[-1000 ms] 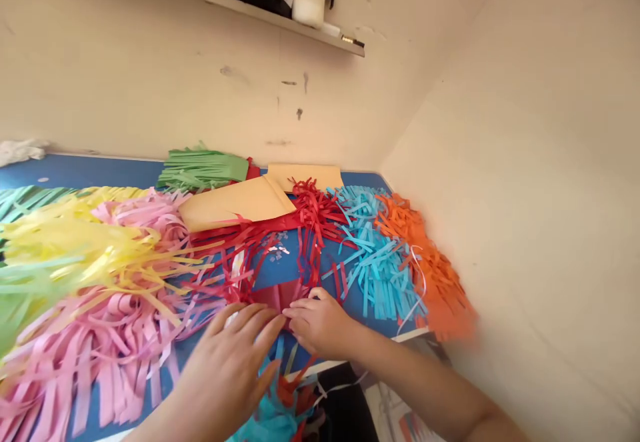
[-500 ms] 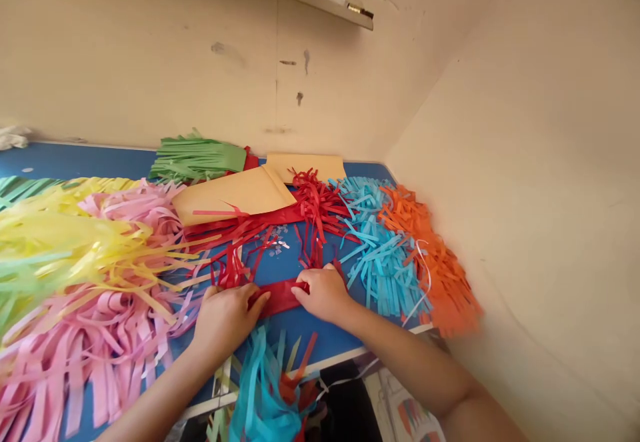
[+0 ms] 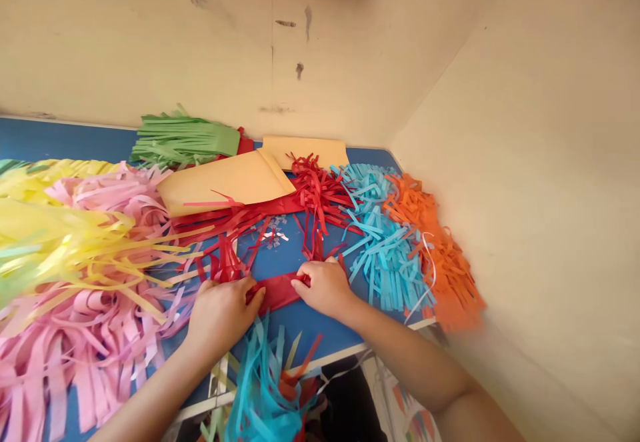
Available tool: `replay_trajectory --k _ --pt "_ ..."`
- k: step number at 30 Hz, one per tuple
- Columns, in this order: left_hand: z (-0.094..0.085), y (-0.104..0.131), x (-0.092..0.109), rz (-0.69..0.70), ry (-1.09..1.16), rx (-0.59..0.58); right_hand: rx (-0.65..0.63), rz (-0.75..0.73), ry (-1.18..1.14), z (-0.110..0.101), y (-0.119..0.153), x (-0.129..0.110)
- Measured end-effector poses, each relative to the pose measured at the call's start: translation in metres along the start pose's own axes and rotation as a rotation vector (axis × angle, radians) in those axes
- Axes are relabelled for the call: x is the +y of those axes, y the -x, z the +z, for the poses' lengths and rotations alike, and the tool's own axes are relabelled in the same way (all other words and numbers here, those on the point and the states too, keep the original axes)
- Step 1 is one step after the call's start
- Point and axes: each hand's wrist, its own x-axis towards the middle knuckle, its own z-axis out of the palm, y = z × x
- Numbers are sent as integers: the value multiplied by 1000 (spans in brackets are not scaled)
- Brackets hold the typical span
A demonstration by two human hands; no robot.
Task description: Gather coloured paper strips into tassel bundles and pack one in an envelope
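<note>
Between my two hands a red paper strip is stretched flat just over the blue table. My left hand pinches its left part, thumb and fingers closed on it. On the right side my right hand grips it the same way. Cut red fringe spreads out beyond both hands. Behind lies a larger pile of red fringe. A blue fringe bundle hangs at the table's front edge, below my hands.
Pink fringe and yellow fringe cover the left side. Green fringe and yellow-tan paper sheets lie at the back. Blue fringe and orange fringe fill the right, beside the wall.
The view has tilted down, so the wall shelf has mostly left the picture. Both hands keep their hold on the red paper strip, nearly in the same place.
</note>
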Motion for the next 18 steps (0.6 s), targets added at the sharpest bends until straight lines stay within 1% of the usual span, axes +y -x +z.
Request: replay_trajectory --k 7,12,13,14,15,17,18 --pt "2 1 -2 29 -8 51 -12 3 21 -1 -1 0" --pt "2 1 -2 32 12 39 -29 -3 66 0 -4 2" --pt "2 1 -3 36 15 64 -19 -1 85 -1 -4 3" --pt "2 2 -3 46 9 120 12 2 115 -4 -4 4" --pt "1 3 -3 67 -6 203 65 8 159 -7 -3 5" --pt "0 4 -3 181 -50 377 194 -19 262 -13 0 7" --pt "-1 5 -3 272 -71 419 224 -93 301 -16 3 7"
